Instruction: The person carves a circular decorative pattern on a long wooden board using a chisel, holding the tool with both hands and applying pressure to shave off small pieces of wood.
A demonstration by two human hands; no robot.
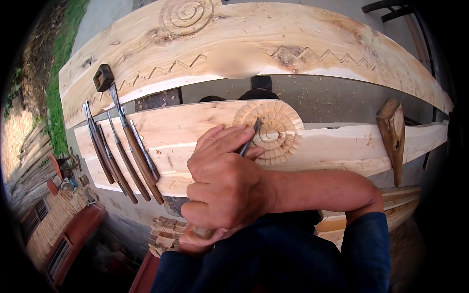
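My right hand (222,188) is closed round the wooden handle (202,232) of a carving chisel, its butt sticking out below the fist. Just above, my left hand (215,144) pinches the dark chisel blade (249,139) from the side; its wrist is mostly hidden under the right hand. The blade tip rests on a round carved rosette (281,122) with concentric rings of small notches. This carving lies at the upper edge of a long pale wooden board (195,117).
Several long-handled chisels (124,161) lie across the board's left part, near a dark block-shaped piece (103,78). A wooden mallet (391,132) rests at the right. Beyond stands a second carved board (312,29) with zigzag lines. Wood chips (312,93) dot the floor between.
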